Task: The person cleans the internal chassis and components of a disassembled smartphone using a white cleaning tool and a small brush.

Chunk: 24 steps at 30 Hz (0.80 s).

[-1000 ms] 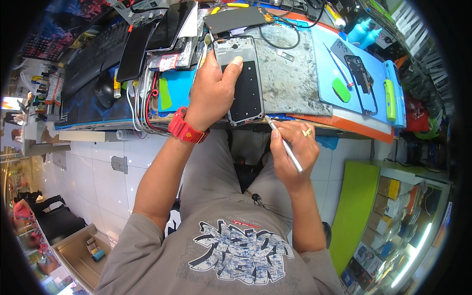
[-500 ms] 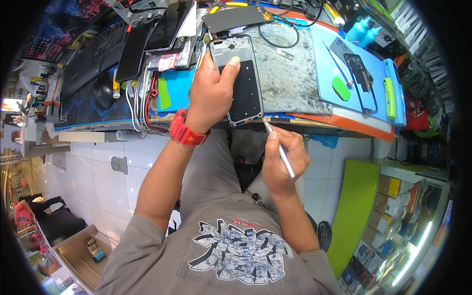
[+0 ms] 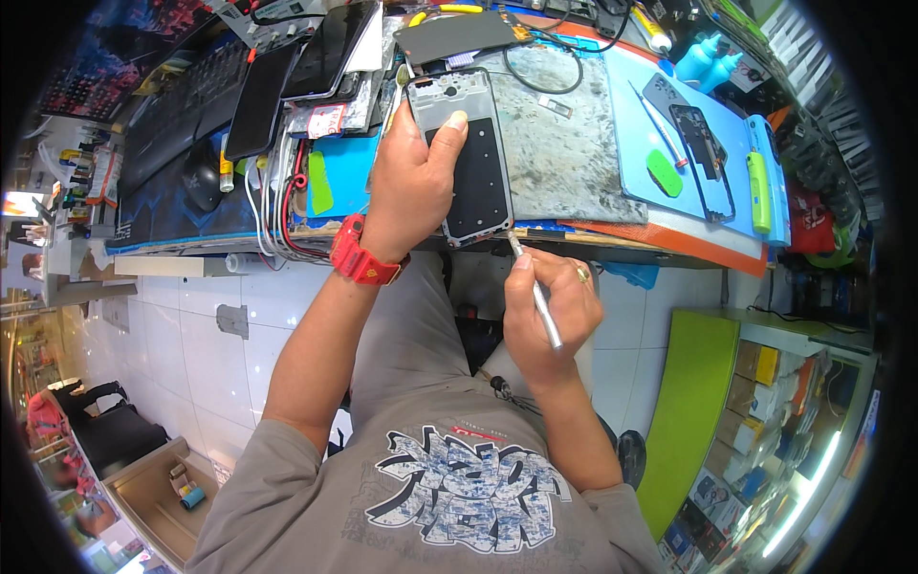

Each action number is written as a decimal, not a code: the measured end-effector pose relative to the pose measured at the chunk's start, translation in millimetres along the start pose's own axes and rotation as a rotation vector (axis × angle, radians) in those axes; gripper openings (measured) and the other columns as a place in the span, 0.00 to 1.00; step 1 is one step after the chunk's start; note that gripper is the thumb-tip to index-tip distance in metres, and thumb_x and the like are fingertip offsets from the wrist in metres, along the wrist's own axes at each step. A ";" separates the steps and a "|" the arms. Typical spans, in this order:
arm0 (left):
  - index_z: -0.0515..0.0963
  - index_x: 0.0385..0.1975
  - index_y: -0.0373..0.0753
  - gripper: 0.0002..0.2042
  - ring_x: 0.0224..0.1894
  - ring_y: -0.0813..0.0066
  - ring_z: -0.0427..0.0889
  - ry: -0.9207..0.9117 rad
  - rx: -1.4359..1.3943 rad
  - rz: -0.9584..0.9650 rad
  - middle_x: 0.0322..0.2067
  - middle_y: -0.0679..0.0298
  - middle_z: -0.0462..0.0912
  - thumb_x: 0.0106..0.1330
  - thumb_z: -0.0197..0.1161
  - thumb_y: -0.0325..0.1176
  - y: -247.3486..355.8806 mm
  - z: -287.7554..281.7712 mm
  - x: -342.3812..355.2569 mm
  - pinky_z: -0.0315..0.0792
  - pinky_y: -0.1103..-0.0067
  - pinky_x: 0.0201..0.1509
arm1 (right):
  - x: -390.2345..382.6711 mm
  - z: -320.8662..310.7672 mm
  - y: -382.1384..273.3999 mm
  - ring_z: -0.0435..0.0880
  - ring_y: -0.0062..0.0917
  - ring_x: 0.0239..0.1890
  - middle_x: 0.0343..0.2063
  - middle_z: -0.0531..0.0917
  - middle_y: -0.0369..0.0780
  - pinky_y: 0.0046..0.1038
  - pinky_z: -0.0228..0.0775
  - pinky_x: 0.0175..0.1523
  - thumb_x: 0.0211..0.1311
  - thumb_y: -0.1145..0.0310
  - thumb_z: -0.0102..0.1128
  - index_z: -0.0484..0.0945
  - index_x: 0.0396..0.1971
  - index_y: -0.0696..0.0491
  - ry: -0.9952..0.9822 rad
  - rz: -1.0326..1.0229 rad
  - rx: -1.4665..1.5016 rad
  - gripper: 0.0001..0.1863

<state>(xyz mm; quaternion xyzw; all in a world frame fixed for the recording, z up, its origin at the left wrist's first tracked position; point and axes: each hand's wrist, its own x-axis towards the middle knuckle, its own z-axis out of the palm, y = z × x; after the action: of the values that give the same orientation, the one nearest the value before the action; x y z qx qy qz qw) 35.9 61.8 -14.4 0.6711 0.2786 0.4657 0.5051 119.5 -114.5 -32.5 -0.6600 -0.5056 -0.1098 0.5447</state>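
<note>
My left hand (image 3: 409,189) is closed around the left side of a phone frame (image 3: 478,182), its thumb lying across the face. The frame has a bare grey upper part and a large black panel below, and its lower end reaches the bench's front edge. In my right hand (image 3: 547,304) is a slim silver pen-like tool (image 3: 547,320), pinched between thumb and fingers. Its tip is at the frame's lower right corner; whether it touches I cannot tell. My left fingertips are hidden behind the frame.
A stained grey work mat (image 3: 574,134) lies right of the frame. Beyond it a blue mat (image 3: 622,153) carries another phone frame (image 3: 703,158), a screwdriver (image 3: 660,124) and a green scraper (image 3: 663,172). Phones (image 3: 260,100), cables (image 3: 268,201) and a mouse (image 3: 201,182) crowd the left.
The back end of the silver tool has swung left and my right hand has turned slightly, its tip staying near the same corner. The left hand and phone frame hold almost still.
</note>
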 end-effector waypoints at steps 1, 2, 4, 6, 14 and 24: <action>0.75 0.53 0.30 0.12 0.41 0.68 0.85 -0.010 0.015 -0.022 0.41 0.56 0.88 0.78 0.60 0.31 0.9 -0.3 -0.2 0.78 0.71 0.49 | -0.3 -0.9 1.9 0.85 0.37 0.26 0.29 0.89 0.44 0.38 0.76 0.39 0.60 0.81 0.68 0.78 0.31 0.57 0.000 0.000 -0.002 0.06; 0.75 0.53 0.30 0.12 0.41 0.68 0.85 -0.011 0.013 -0.022 0.41 0.56 0.88 0.78 0.60 0.31 0.0 0.8 0.1 0.78 0.71 0.49 | -0.8 -2.5 5.1 0.85 0.37 0.26 0.28 0.88 0.44 0.38 0.76 0.39 0.60 0.80 0.69 0.78 0.30 0.57 0.005 0.032 0.015 0.07; 0.75 0.53 0.30 0.12 0.41 0.68 0.85 -0.001 -0.017 0.008 0.40 0.57 0.88 0.78 0.60 0.31 -0.9 1.6 0.5 0.78 0.72 0.49 | 0.0 -3.0 5.4 0.85 0.37 0.26 0.28 0.88 0.43 0.37 0.76 0.39 0.59 0.80 0.69 0.78 0.30 0.57 0.009 0.063 0.035 0.07; 0.75 0.53 0.30 0.12 0.41 0.69 0.85 -0.005 -0.020 0.010 0.40 0.57 0.87 0.78 0.60 0.31 0.4 1.2 0.4 0.78 0.72 0.49 | 2.5 -3.1 2.6 0.84 0.37 0.25 0.26 0.87 0.43 0.37 0.76 0.38 0.59 0.80 0.69 0.77 0.29 0.58 -0.013 0.028 0.008 0.07; 0.75 0.54 0.30 0.11 0.41 0.74 0.83 -0.010 -0.030 -0.021 0.41 0.60 0.87 0.78 0.59 0.30 2.7 1.1 -0.9 0.77 0.73 0.49 | 3.8 -5.1 0.5 0.86 0.34 0.27 0.29 0.89 0.45 0.33 0.78 0.36 0.60 0.81 0.69 0.80 0.29 0.59 -0.045 0.024 0.011 0.05; 0.75 0.53 0.30 0.12 0.42 0.69 0.85 -0.004 -0.026 -0.019 0.41 0.55 0.88 0.78 0.60 0.31 0.8 -0.2 -0.8 0.78 0.72 0.49 | -2.8 2.0 -1.0 0.84 0.37 0.25 0.28 0.88 0.44 0.37 0.76 0.38 0.58 0.81 0.70 0.79 0.32 0.58 -0.066 -0.074 0.011 0.07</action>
<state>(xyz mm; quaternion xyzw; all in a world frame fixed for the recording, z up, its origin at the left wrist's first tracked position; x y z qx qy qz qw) 35.3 60.9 -14.0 0.6629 0.2780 0.4628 0.5187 116.6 -114.4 -34.7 -0.6410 -0.5480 -0.1053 0.5270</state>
